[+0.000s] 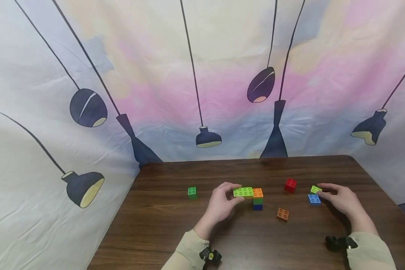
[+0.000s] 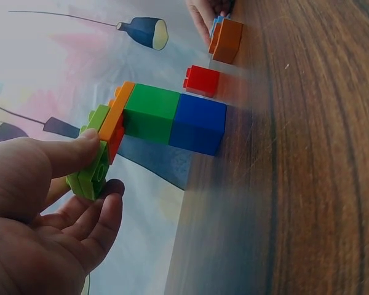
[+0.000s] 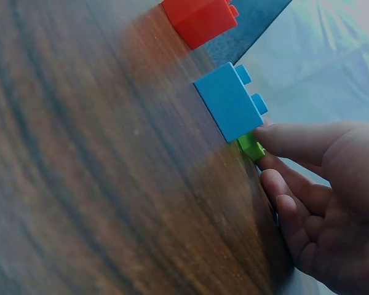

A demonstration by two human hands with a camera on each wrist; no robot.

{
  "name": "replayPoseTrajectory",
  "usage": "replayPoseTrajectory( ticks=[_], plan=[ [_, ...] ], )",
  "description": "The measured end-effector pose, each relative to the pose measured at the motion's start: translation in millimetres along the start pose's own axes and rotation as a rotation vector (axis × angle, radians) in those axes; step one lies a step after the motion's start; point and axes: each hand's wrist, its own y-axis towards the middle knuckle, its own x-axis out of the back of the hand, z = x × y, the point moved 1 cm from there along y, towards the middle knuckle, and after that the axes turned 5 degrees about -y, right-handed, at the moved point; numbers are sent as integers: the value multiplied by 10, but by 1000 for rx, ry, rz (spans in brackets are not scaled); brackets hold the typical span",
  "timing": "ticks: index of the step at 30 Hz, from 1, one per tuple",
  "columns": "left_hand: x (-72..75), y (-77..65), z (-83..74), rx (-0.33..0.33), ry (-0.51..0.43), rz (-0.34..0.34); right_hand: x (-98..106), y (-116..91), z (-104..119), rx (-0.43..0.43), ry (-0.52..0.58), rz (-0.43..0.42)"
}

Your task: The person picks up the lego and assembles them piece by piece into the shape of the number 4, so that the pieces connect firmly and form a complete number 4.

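My left hand (image 1: 221, 201) pinches the end of a long light green brick (image 1: 243, 192) between thumb and fingers. This brick joins an orange piece (image 1: 258, 193) at the top of a stack and juts out leftward above the table. Beneath the orange lie a green brick (image 2: 151, 114) and, at the bottom, a dark blue brick (image 2: 198, 124). To the right, the thumb and forefinger of my right hand (image 1: 342, 200) pinch a small light green brick (image 1: 315, 189). A light blue brick (image 3: 229, 102) stands just in front of it, partly hiding it in the right wrist view.
A red brick (image 1: 290, 185) sits between the stack and the right hand, toward the back. Nearer lies an orange-brown brick (image 1: 282, 214). Left of the left hand is a green brick (image 1: 192, 193). The wooden table (image 1: 162, 232) meets a printed cloth backdrop (image 1: 229, 112).
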Motion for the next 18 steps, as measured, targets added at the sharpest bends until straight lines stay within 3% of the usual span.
replayPoseTrajectory(
  ticks=[18],
  plan=[
    [6, 3, 3, 14, 9, 6, 21, 14, -8, -8, -37, -15]
  ],
)
